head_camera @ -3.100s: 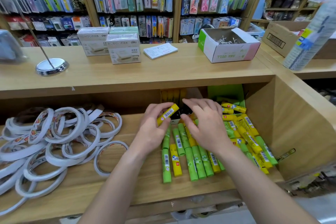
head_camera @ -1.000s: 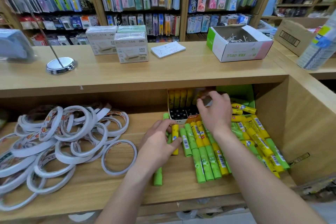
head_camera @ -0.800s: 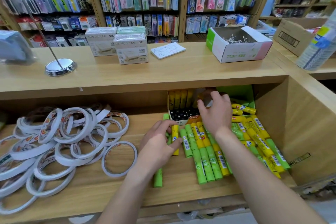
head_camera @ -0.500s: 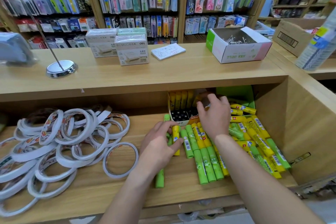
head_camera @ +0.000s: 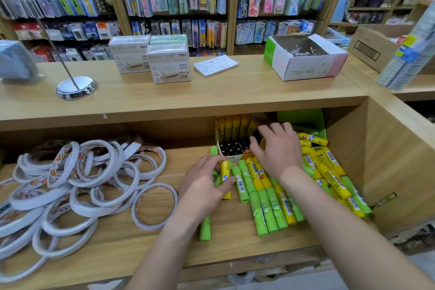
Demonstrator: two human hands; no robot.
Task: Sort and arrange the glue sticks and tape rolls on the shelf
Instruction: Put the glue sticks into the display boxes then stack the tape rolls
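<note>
Left hand [head_camera: 204,186]: I had its fingers and thumb curled round 1 yellow glue stick [head_camera: 225,175], held lengthwise just beside the laid-out sticks. I judged this was so it could go down parallel to them.
Right hand [head_camera: 277,148]: it reached over the front edge of the open display box [head_camera: 229,141] at the back of the shelf [head_camera: 117,242]. The back of the hand hid the fingertips, so I could not tell whether it gripped anything.
Hands: they were apart, the left nearer the shelf front and the right deeper in.
Display box: yellow sticks stood along its back wall and dark caps showed in front. It looked to me like the home for the yellow ones.
Sorted row [head_camera: 266,198]: green and yellow sticks lay side by side and touching, all running front to back, which I judged kept them from rolling.
Loose heap [head_camera: 329,172]: more sticks lay crossed at angles against the right wall, not yet sorted.
Stray green stick [head_camera: 205,231]: 1 lay under my left wrist, apart from the row.
Tape rolls [head_camera: 82,179]: they sat in an overlapping pile on the left half of the same shelf, well apart from the sticks, and neither hand touched them.
Progress: I judged the glue partly done and the tape not yet begun.
</note>
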